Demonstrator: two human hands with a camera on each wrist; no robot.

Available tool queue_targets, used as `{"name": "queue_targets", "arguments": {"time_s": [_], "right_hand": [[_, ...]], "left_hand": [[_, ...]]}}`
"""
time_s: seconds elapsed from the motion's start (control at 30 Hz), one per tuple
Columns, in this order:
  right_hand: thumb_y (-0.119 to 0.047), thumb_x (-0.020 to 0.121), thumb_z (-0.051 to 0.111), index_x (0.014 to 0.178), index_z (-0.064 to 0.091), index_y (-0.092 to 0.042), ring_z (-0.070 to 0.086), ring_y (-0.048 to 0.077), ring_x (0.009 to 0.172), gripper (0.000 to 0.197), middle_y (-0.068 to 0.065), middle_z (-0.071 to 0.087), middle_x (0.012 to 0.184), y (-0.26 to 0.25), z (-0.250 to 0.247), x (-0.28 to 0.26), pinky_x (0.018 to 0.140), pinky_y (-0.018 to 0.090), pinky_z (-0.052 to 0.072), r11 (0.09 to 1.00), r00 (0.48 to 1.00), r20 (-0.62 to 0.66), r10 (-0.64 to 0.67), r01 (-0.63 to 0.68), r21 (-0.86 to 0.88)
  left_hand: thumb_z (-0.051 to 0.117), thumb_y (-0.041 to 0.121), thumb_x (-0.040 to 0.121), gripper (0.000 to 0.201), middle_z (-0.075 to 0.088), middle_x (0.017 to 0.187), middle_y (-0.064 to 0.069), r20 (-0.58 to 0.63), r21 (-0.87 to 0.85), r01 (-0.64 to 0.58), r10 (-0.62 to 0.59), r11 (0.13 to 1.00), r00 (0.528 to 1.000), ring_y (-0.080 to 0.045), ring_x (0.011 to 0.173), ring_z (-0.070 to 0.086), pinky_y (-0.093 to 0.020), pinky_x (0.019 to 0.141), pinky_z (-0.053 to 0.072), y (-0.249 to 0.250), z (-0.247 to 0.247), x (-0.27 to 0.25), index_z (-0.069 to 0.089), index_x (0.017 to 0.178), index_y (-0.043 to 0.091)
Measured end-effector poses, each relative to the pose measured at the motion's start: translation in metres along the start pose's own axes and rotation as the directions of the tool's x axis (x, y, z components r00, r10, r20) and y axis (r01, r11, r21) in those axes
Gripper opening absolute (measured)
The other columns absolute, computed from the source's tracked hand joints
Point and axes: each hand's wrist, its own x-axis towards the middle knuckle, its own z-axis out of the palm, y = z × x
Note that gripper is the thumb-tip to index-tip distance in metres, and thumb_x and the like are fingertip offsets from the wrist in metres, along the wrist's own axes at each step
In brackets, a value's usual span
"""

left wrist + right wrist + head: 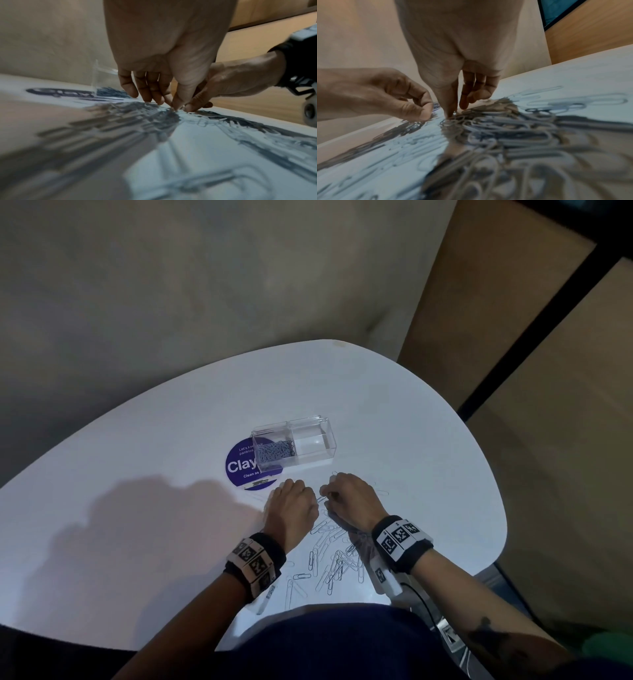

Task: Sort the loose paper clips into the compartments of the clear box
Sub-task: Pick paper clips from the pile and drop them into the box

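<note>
The clear box (310, 422) stands on the white table beyond both hands. Its left compartment holds a heap of small clips (275, 451), while the right compartment (313, 441) looks bare. Loose paper clips (330, 556), large and small, lie spread between my wrists toward the near edge. My left hand (293, 501) is knuckles up, fingers curled, with thumb and forefinger (173, 105) pinching a small clip at the tabletop. My right hand (347, 496) is close beside it, its thumb and forefinger (452, 109) pinching a clip at the far end of the pile (496, 125).
A round purple sticker (239, 467) lies partly under the box's left end. The table's rounded edge (493, 467) runs close on the right, with wooden panels (548, 405) beyond. A cable and a white device (388, 582) hang under my right wrist. My dark-clothed lap meets the near edge.
</note>
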Motion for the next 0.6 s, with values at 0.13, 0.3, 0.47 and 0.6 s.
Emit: {"name": "queue_targets", "arguments": {"time_s": [0.13, 0.3, 0.47, 0.6], "right_hand": [[-0.025, 0.086, 0.070, 0.096, 0.069, -0.022, 0.058, 0.020, 0.094, 0.011, -0.002, 0.062, 0.098, -0.004, -0.002, 0.003, 0.068, 0.029, 0.038, 1.000, 1.000, 0.003, 0.017, -0.017, 0.007], [-0.025, 0.086, 0.073, 0.079, 0.065, -0.021, 0.056, 0.017, 0.088, 0.011, -0.007, 0.055, 0.091, -0.009, -0.006, 0.009, 0.067, 0.028, 0.037, 0.999, 0.997, 0.075, 0.031, -0.032, 0.003], [-0.021, 0.089, 0.065, 0.078, 0.063, -0.017, 0.051, 0.016, 0.084, 0.012, -0.006, 0.052, 0.090, -0.009, -0.009, 0.010, 0.066, 0.029, 0.038, 1.000, 0.989, 0.150, 0.008, -0.009, 0.006], [-0.016, 0.081, 0.063, 0.072, 0.058, -0.016, 0.052, 0.016, 0.077, 0.011, -0.005, 0.056, 0.081, -0.012, -0.012, 0.007, 0.064, 0.031, 0.040, 0.998, 0.990, 0.141, 0.005, -0.014, 0.064]], "left_hand": [[0.069, 0.009, 0.071, 0.011, 0.056, 0.073, -0.002, -0.103, -0.032, -0.071, 0.067, 0.997, 0.992, -0.023, 0.070, 0.050, -0.038, 0.060, 0.045, -0.017, -0.002, -0.009, 0.059, 0.071, 0.014], [0.070, 0.011, 0.070, 0.012, 0.057, 0.076, -0.002, -0.196, -0.109, -0.169, 0.146, 0.980, 0.970, -0.023, 0.071, 0.049, -0.033, 0.062, 0.042, -0.023, -0.004, -0.015, 0.062, 0.079, 0.012], [0.079, 0.038, 0.068, 0.027, 0.055, 0.077, 0.008, 0.074, -0.221, -0.264, 0.286, 0.939, 0.955, -0.013, 0.073, 0.047, -0.026, 0.065, 0.031, -0.021, -0.004, -0.023, 0.060, 0.078, 0.021], [0.086, 0.041, 0.059, 0.038, 0.055, 0.078, 0.007, 0.146, -0.176, -0.309, 0.335, 0.935, 0.931, -0.012, 0.072, 0.043, -0.025, 0.064, 0.027, -0.024, -0.003, -0.030, 0.062, 0.082, 0.023]]}}
